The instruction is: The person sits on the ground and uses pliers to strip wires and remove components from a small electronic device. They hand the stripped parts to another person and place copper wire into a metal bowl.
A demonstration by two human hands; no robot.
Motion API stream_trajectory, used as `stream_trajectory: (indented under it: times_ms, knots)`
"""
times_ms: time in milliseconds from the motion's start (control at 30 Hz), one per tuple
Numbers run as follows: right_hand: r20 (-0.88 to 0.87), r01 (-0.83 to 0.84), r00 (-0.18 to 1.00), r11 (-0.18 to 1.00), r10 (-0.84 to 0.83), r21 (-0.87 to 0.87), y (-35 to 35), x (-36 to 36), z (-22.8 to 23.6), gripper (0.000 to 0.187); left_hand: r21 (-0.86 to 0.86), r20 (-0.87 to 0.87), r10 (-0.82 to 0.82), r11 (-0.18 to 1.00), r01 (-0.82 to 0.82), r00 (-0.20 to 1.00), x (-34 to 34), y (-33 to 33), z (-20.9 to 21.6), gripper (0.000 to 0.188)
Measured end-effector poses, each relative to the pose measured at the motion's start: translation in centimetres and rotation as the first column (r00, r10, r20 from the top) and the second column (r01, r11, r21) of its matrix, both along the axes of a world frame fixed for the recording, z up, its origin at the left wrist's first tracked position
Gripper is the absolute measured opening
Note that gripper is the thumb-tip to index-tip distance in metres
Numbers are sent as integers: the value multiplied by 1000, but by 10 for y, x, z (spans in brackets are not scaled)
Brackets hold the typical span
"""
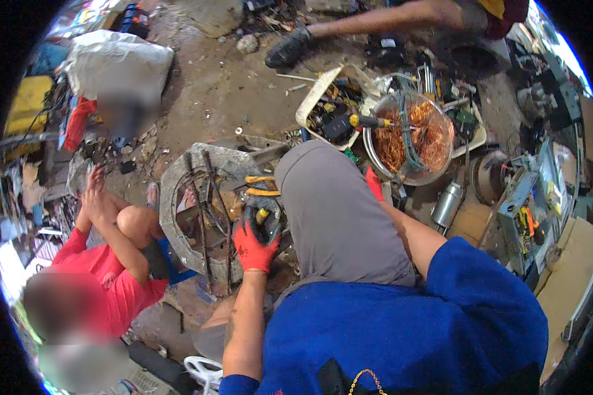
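Observation:
My left hand (252, 247), in a red glove with dark fingers, is closed beside a worn grey metal frame (178, 214). A yellow-ended piece (262, 216) shows between its fingers; the rest of what it holds is hard to make out. Just beyond lie yellow handles (262, 185), likely of a hand tool. Rusty rods (207, 217) cross the frame's opening. My right hand (373, 184), also red-gloved, is at the far side of my raised knee, close to a round metal pot (369, 148). Its fingers are mostly hidden.
Copper wire (435, 148) fills the pot. A screwdriver (370, 122) reaches over its rim. Beside it stands a cream tray (304, 108) of dark parts. A person in red (122, 263) sits at left; another person's leg (375, 20) stretches across the top. Scrap crowds the right.

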State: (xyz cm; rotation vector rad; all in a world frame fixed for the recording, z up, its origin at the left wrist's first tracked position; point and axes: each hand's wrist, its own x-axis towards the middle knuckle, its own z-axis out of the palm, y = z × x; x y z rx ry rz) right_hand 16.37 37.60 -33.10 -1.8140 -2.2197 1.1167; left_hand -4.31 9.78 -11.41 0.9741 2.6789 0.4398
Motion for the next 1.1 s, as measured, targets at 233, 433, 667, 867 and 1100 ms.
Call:
stream_trajectory:
  times_ms: [233, 433, 667, 867, 1100]
  knots:
    - [-430, -13, 894, 968, 123, 250, 37, -63, 183, 63, 83, -81, 45, 996, -38, 996, 5, -27, -10, 96]
    - [-774, -275, 531, 934, 347, 230, 43, -76, 396, 28, 632, 94, 222, 740, -231, 970, 31, -50, 42, 67]
    - [-821, -826, 510, 413, 258, -384, -113, -82, 480, 30, 790, 584, -423, 98, -605, 693, 66, -53, 173, 51]
    - [-782, -887, 458, 158, 423, -434, -167, -79, 435, 32, 551, 703, -547, 16, -835, 454, 83, -91, 156, 44]
    - [-737, -915, 402, 209, 544, -345, -178, -93, 394, 30, 591, 700, -446, -79, -803, 558, 82, -99, 120, 35]
